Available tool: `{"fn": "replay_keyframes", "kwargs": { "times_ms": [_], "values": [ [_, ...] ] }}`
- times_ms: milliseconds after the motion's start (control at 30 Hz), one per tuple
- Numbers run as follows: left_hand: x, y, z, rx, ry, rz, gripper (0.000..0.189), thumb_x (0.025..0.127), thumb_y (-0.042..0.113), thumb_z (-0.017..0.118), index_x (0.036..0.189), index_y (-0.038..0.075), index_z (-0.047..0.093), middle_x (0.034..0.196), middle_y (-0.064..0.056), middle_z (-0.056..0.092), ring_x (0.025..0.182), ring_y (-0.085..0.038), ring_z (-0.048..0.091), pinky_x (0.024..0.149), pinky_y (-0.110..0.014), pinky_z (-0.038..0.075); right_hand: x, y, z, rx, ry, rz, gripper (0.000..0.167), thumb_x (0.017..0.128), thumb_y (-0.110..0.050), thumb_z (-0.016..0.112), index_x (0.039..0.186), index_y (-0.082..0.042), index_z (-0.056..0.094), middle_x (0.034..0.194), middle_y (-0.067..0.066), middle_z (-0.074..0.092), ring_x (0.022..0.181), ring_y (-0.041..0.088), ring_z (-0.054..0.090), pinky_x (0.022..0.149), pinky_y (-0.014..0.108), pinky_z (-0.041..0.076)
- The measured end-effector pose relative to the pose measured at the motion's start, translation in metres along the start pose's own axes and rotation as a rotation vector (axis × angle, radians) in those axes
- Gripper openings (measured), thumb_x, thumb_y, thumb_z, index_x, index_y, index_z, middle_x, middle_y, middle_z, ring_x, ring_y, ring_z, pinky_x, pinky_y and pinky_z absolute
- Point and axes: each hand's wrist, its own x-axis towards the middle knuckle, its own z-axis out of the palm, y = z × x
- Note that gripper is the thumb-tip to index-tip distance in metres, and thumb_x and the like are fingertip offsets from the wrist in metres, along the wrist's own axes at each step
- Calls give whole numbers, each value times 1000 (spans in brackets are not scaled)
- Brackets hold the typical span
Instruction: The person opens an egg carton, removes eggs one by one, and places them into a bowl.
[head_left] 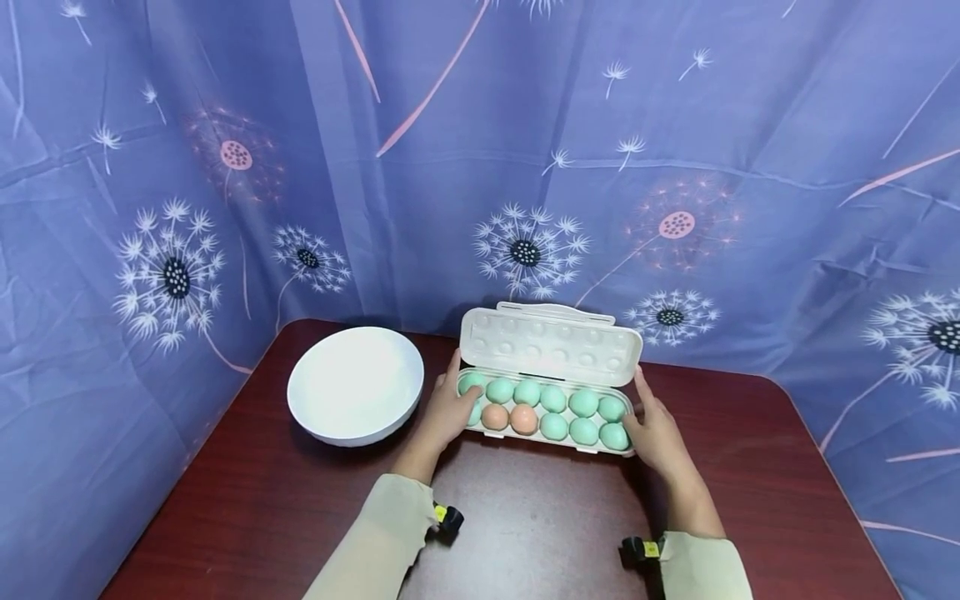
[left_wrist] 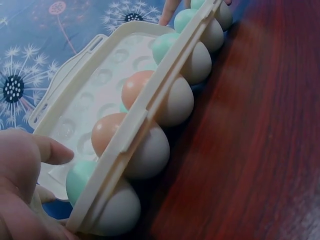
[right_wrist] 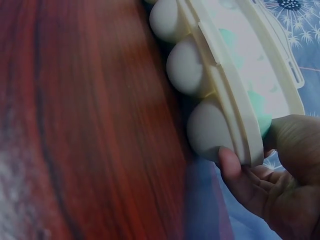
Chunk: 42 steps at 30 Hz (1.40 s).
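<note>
A white plastic egg carton (left_wrist: 150,102) stands with its lid (head_left: 551,343) raised at the back. Two rows of eggs fill it, mostly pale green, with two brown eggs (head_left: 523,419) side by side in the front row. At the left end, my left hand (head_left: 446,410) holds the carton, its thumb reaching over the front-row end egg. My right hand (head_left: 662,435) grips the opposite end. In the right wrist view, fingers of this hand reach under the rim beside a rounded cup (right_wrist: 210,130), while the thumb is partly hidden behind the rim.
A wide white bowl (head_left: 356,383) stands left of the carton on the dark red wooden table (head_left: 247,500). Behind the table hangs a blue curtain (head_left: 420,208) with a dandelion print, close to the raised lid.
</note>
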Motion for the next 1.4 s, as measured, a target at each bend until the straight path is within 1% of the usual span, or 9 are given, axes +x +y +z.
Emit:
{"fn": "replay_keyframes", "kwargs": {
  "times_ms": [133, 267, 433, 633, 800, 867, 1000, 1067, 1400],
  "values": [
    [-1, 4, -1, 67, 14, 35, 84, 96, 28, 60, 164, 20, 11, 159, -27, 31, 144, -43, 40, 117, -57, 35, 0, 0, 0, 7, 6, -5, 86, 96, -11, 53, 163, -30, 2, 114, 25, 61, 92, 30, 61, 76, 35, 49],
    [-8, 11, -3, 112, 23, 77, 84, 94, 24, 63, 163, 16, 16, 163, -26, 24, 144, -44, 40, 117, -55, 37, 1, 1, 1, 11, -5, 6, 86, 96, -12, 52, 163, -31, 1, 115, 24, 60, 88, 27, 59, 71, 32, 50],
    [-20, 16, -2, 214, 19, 174, 80, 91, 21, 65, 161, 13, 27, 163, -25, 21, 143, -45, 40, 111, -54, 43, -1, 2, -1, 29, -7, 19, 86, 96, -12, 51, 163, -32, 1, 118, 26, 59, 86, 26, 59, 67, 31, 52],
    [-37, 18, -4, 353, 13, 337, 62, 94, 20, 66, 151, 5, 46, 159, -21, 33, 147, -40, 35, 114, -52, 42, -1, 4, 0, 19, -4, 16, 87, 96, -13, 53, 163, -31, 2, 117, 25, 60, 88, 28, 60, 71, 32, 51],
    [-43, 17, -8, 482, 60, 449, 46, 94, 20, 69, 135, 1, 61, 146, -20, 47, 134, -37, 48, 104, -48, 50, -1, 4, 1, 26, 4, 25, 87, 95, -12, 52, 163, -33, 2, 117, 25, 60, 90, 28, 60, 69, 31, 51],
    [-43, 16, -9, 536, 92, 480, 40, 92, 18, 72, 127, 1, 67, 138, -20, 54, 126, -36, 53, 99, -47, 52, -2, 3, 1, 56, -4, 29, 87, 96, -11, 51, 163, -34, 1, 119, 27, 58, 86, 27, 62, 64, 30, 54],
    [-43, 12, -9, 630, 133, 503, 34, 87, 17, 76, 118, 4, 72, 121, -16, 63, 111, -34, 59, 92, -47, 52, -3, 3, 2, 125, -21, 44, 87, 96, -9, 50, 162, -37, 1, 122, 30, 55, 73, 22, 62, 53, 30, 57],
    [-43, 11, -9, 661, 132, 497, 34, 86, 18, 77, 117, 6, 73, 117, -15, 65, 107, -34, 60, 89, -47, 51, -3, 2, 3, 139, -26, 49, 86, 96, -9, 49, 162, -38, 1, 122, 30, 54, 69, 21, 62, 50, 30, 57],
    [-44, 9, -14, 703, 103, 453, 35, 86, 21, 76, 120, 11, 73, 116, -10, 68, 99, -29, 61, 79, -42, 46, -2, 0, 2, 139, -33, 61, 85, 98, -10, 50, 162, -38, 1, 125, 30, 54, 70, 20, 62, 51, 31, 57]
  ]
}}
